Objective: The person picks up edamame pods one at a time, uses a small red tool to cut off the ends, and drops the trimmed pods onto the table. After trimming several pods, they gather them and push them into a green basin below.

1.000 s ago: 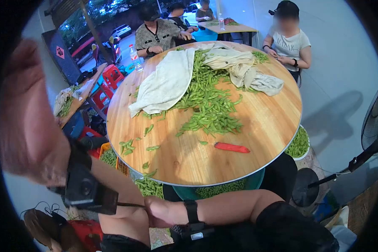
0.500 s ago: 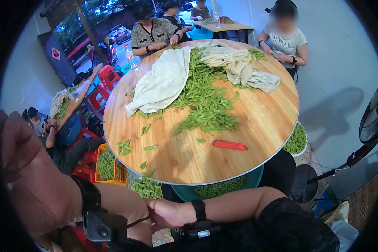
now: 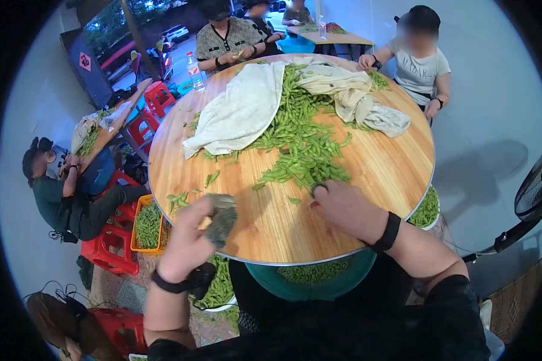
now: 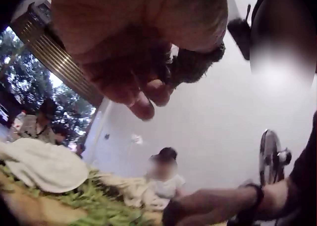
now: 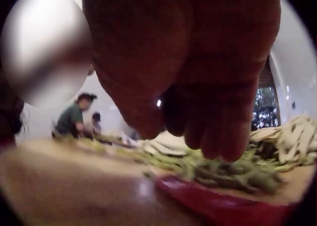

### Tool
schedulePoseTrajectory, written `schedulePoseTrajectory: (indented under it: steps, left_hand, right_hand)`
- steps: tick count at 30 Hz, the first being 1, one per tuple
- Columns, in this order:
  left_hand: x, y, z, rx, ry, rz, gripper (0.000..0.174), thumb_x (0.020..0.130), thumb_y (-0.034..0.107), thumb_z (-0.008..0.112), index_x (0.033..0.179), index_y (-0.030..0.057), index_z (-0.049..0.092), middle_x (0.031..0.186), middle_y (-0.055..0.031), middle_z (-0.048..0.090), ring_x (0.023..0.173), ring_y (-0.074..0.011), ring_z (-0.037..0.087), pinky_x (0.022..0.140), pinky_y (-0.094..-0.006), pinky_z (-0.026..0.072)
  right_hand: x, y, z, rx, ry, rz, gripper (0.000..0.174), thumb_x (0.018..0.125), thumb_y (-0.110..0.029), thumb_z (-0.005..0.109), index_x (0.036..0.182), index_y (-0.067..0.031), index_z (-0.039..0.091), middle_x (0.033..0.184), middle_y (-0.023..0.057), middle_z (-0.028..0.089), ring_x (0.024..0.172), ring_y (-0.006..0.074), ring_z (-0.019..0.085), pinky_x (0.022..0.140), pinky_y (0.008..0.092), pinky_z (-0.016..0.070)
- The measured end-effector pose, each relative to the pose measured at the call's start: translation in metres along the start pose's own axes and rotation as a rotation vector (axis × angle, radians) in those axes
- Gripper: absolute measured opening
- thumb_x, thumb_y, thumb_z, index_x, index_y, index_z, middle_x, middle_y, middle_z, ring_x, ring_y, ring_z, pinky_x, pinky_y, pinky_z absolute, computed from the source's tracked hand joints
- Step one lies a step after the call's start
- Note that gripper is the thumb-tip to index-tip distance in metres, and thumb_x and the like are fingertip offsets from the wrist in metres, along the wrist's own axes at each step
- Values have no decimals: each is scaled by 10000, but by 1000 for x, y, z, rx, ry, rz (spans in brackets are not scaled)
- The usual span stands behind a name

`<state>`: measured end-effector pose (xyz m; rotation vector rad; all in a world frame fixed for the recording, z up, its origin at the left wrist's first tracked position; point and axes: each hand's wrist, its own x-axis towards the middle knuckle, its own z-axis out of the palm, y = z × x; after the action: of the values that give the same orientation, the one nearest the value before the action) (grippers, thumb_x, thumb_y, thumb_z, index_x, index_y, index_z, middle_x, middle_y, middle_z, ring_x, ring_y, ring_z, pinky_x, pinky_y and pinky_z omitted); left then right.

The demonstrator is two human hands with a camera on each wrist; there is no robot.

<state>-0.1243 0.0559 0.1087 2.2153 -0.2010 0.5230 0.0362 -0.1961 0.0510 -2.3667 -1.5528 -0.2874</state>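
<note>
My left hand [image 3: 186, 243] is raised over the near left edge of the round wooden table [image 3: 271, 231], holding a crumpled grey-green cloth-like piece [image 3: 221, 221]. That piece [image 4: 198, 65] has a rough, dark edge beside the fingers in the left wrist view. My right hand [image 3: 354, 212] is low over the table at the near side of a heap of green soybean pods [image 3: 307, 157]. Its fingers [image 5: 233, 144] point down, and one fingertip looks dark, as if covered. Below them lies a red, slim, shiny item [image 5: 213, 199], mostly hidden by the hand in the head view.
A white cloth [image 3: 241, 111] and beige cloths [image 3: 355, 99] partly cover the heap. A water bottle [image 3: 194, 72] stands at the table's left rim. Beneath the near edge is a green basin [image 3: 283, 287]. An orange crate [image 3: 161, 231] and red stools [image 3: 111, 249] are left; a fan [image 3: 533, 186] stands right.
Both hands have come up from below the near edge to over the table. The left hand now holds the grey-green piece. My right hand now covers most of the red item.
</note>
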Motion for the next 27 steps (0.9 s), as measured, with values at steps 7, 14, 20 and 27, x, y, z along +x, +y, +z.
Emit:
schedulePoseTrajectory:
  steps: [7, 14, 20, 27]
  left_hand:
    - [69, -60, 84, 294, -188, 236, 270, 763, 35, 583, 1033, 40, 583, 985, -124, 613, 903, -291, 577, 786, -347, 464]
    - [117, -91, 122, 744, -391, 456, 208, 734, 77, 582, 941, 64, 577, 918, -96, 548, 933, -264, 514, 815, -370, 418]
    - [114, -83, 105, 760, -369, 362, 231, 691, 74, 615, 921, 82, 594, 893, -64, 537, 948, -259, 512, 819, -346, 401]
    - [84, -83, 9, 588, 48, 142, 188, 728, 39, 597, 915, 25, 590, 817, -179, 576, 777, -384, 563, 681, -437, 454]
  right_hand:
    - [0, 27, 20, 27, -186, 150, 182, 820, -157, 518, 883, 10, 485, 770, 212, 578, 730, 376, 588, 652, 444, 480]
    - [-14, 47, 9, 364, -166, 389, 210, 822, -181, 519, 904, 6, 469, 755, 225, 569, 723, 412, 567, 636, 462, 448]
    - [-26, 76, -6, 331, -207, 360, 209, 828, -204, 544, 893, -15, 483, 788, 210, 567, 742, 394, 554, 646, 450, 442]
    - [49, 98, 19, 244, -14, 189, 162, 831, -185, 526, 876, -31, 505, 820, 190, 555, 761, 378, 562, 667, 448, 457]
